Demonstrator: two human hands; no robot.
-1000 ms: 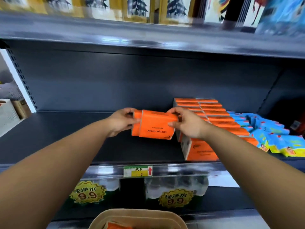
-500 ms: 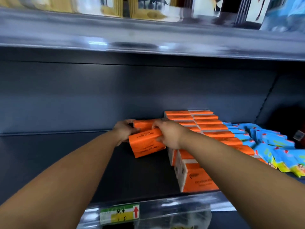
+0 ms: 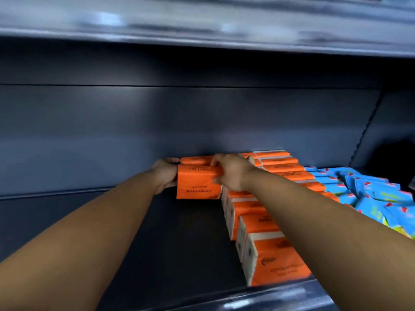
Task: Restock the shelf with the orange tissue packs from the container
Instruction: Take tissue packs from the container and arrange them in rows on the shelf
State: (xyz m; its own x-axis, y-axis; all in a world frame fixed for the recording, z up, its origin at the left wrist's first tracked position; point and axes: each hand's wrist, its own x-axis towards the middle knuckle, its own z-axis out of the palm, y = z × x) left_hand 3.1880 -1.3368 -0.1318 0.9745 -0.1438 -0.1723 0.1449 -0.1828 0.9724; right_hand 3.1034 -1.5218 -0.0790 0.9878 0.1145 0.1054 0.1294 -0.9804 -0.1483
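Note:
Two orange tissue packs (image 3: 197, 182) stand side by side at the back of the dark shelf (image 3: 170, 239), against its rear wall. My left hand (image 3: 165, 175) grips their left end. My right hand (image 3: 231, 171) grips their right end from above, fingers curled over the top edge. Directly right of them, a row of several orange tissue packs (image 3: 269, 245) runs from the rear wall to the shelf's front lip, partly hidden by my right forearm. The container is out of view.
A pile of blue packets (image 3: 370, 198) lies to the right of the orange row. The upper shelf (image 3: 202, 23) hangs low overhead. Bare dark shelf floor stretches left of the held packs.
Both hands carried the two orange packs from the shelf's front to its back wall and set them upright beside the row. The view moved in closer; the container dropped out of sight.

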